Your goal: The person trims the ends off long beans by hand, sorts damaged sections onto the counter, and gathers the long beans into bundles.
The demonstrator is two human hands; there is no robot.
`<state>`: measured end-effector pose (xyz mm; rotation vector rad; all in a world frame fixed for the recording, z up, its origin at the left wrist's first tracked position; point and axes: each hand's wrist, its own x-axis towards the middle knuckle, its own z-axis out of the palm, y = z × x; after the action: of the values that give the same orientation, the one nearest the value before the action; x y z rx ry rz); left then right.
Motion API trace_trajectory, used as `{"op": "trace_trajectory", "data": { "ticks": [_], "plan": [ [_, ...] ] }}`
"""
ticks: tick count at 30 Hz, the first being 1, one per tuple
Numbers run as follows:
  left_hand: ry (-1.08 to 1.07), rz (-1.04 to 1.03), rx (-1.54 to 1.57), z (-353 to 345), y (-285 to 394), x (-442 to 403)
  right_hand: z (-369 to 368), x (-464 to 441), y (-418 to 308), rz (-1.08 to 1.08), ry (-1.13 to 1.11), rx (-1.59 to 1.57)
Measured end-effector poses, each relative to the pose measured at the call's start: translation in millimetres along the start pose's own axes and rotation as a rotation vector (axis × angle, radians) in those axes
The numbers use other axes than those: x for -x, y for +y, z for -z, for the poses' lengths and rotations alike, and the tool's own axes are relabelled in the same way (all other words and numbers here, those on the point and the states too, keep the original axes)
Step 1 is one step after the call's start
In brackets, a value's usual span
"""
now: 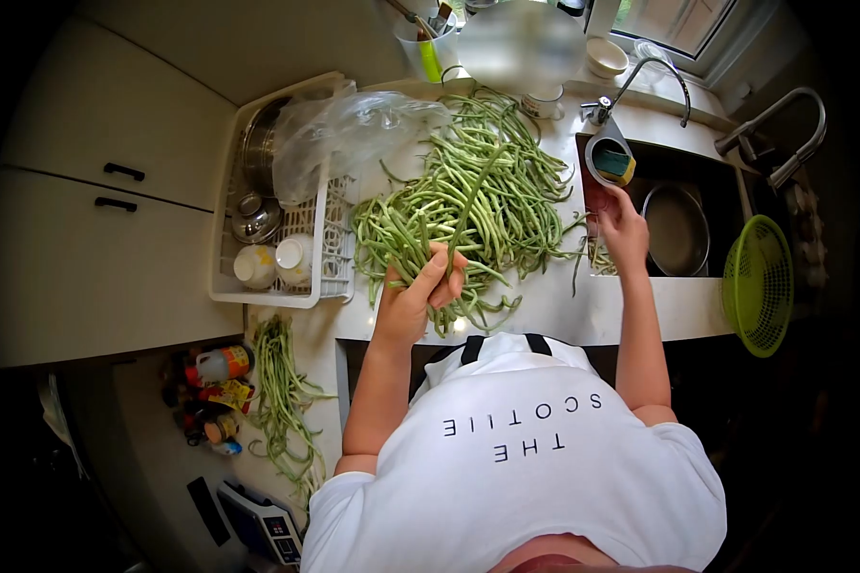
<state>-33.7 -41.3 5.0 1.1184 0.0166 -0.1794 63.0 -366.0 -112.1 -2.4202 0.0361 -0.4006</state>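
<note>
A large heap of long green beans (487,181) covers the middle of the white counter (583,320). At the heap's front edge my left hand (430,285) is closed around several beans, which stick up past its fingers. My right hand (623,229) is over the left side of the dark sink (726,181), its fingers bent near a reddish, see-through bag. Whether those fingers hold anything is too small to tell. Short bean pieces (600,258) lie just below that hand, by the sink's edge.
A white dish rack (282,298) with bowls, lids and a clear plastic bag (354,134) stands left. Further: a second bean pile (285,406), condiment bottles (222,365), a scale (263,525), a metal pot (677,229), a green colander (759,286), a faucet (652,63) and a sponge (612,164).
</note>
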Motion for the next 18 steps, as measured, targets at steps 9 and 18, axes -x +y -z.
{"op": "trace_trajectory", "data": {
  "ticks": [9,18],
  "plan": [
    [-0.055,0.003,-0.017,-0.2,-1.8,-3.8,-41.3,52.8,169.1,-0.114,0.086,0.984],
    [-0.049,-0.004,-0.138,-13.7,-10.6,-5.3,6.9,14.8,-99.4,0.191,-0.469,-0.750]
  ]
}}
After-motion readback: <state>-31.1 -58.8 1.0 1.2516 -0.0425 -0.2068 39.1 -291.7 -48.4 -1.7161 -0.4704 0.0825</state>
